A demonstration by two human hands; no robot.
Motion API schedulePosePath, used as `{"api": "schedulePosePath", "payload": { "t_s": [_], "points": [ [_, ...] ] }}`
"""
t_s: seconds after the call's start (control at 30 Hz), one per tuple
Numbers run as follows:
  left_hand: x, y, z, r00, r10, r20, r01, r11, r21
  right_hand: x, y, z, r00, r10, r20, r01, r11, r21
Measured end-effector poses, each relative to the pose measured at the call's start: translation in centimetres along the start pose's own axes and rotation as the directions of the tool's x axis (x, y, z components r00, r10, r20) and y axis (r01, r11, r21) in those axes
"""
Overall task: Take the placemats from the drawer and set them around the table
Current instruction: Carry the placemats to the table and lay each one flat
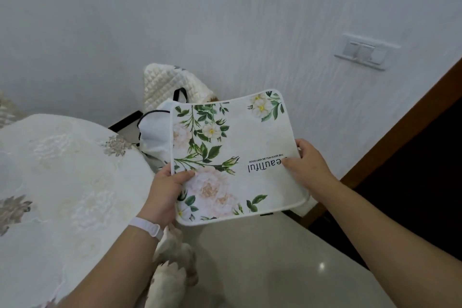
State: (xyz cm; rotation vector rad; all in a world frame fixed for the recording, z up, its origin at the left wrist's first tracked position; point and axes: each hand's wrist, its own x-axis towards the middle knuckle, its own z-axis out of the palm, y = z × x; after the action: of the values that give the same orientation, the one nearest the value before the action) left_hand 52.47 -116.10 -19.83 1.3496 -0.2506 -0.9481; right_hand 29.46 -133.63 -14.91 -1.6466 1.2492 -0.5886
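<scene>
A white placemat (pixel 232 142) with green leaves, pale flowers and the upside-down word "Beautiful" hangs in the air, held flat between both hands. My left hand (pixel 166 190) grips its left edge, thumb on top. My right hand (pixel 308 165) grips its right edge, thumb pressed on the print. The mat may be a stack; I cannot tell from this angle. The round table (pixel 62 182), covered with a cream embroidered cloth, lies to the left of the mat, and no mat lies on the part in view.
A chair with a quilted cream cover (pixel 170 82) stands against the wall behind the mat, with a white bag (pixel 155 132) with black handles on it. A dark wooden door frame (pixel 400 132) runs along the right. Pale glossy floor (pixel 275 257) lies below.
</scene>
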Motion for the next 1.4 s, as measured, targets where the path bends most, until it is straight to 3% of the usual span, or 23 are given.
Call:
{"api": "schedulePosePath", "payload": {
  "t_s": [0.3, 0.5, 0.77, 0.93, 1.2, 1.4],
  "points": [
    [6.2, 2.1, -0.3, 0.995, -0.019, -0.1, 0.018, 1.0, -0.01, 9.7, -1.1, 3.2, 0.991, -0.043, 0.13, 0.039, 0.999, 0.034],
    [10.2, 2.0, -0.1, 0.953, -0.024, -0.303, 0.012, 0.999, -0.041, 19.1, -1.6, 6.8, 0.939, -0.092, 0.332, 0.068, 0.994, 0.084],
    [14.8, 4.6, 3.0, 0.837, 0.019, -0.548, -0.012, 1.0, 0.017, 31.4, -5.2, 10.6, 0.786, -0.194, 0.587, 0.156, 0.981, 0.116],
    [14.8, 5.2, 3.2, 0.748, 0.038, -0.663, -0.054, 0.999, -0.005, 34.6, -7.2, 14.3, 0.671, -0.225, 0.707, 0.205, 0.972, 0.115],
    [13.8, 4.3, -2.4, 0.585, -0.023, -0.811, -0.091, 0.991, -0.094, 34.9, -10.7, 24.2, 0.486, -0.206, 0.849, 0.218, 0.97, 0.11],
    [16.4, 2.9, -8.6, 0.525, -0.085, -0.847, -0.135, 0.974, -0.181, 34.7, -12.3, 32.1, 0.444, -0.176, 0.878, 0.252, 0.965, 0.066]
  ]
}}
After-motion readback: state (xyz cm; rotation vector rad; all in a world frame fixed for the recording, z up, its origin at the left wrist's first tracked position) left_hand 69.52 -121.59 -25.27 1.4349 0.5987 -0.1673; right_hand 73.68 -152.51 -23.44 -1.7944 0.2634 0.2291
